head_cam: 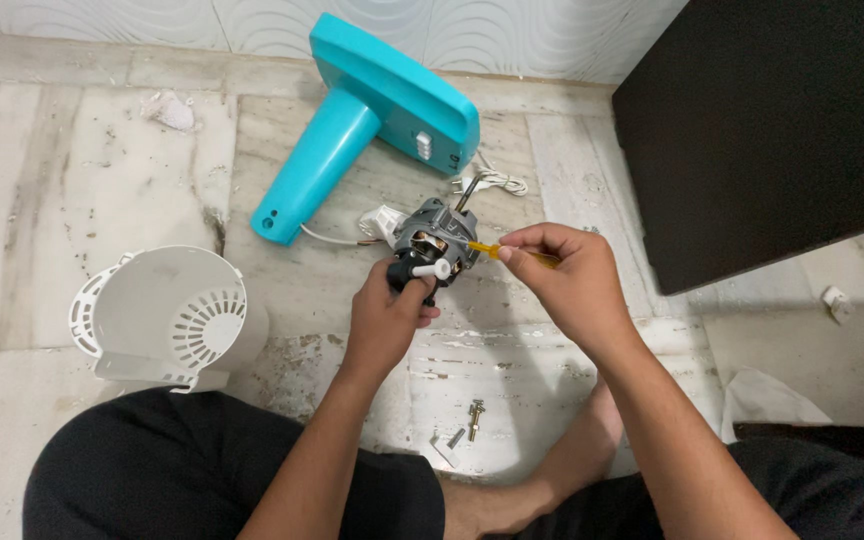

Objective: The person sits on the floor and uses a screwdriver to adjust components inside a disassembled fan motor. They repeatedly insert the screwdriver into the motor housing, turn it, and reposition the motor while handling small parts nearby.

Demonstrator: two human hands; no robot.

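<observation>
My left hand (389,312) grips a grey fan motor (434,233) by its black lower part, with a white shaft knob (433,269) sticking out beside my thumb. A small yellow-handled screwdriver (487,249) is pinched in my right hand (565,275), its tip resting against the motor's side. A white wire runs from the motor toward a turquoise fan stand (372,110) that lies on its side on the marble floor beyond.
A white plastic fan housing (167,315) sits on the floor at the left. Loose screws and small metal parts (464,428) lie between my legs. A dark cabinet (772,120) fills the upper right. A coiled white cord (497,182) lies behind the motor.
</observation>
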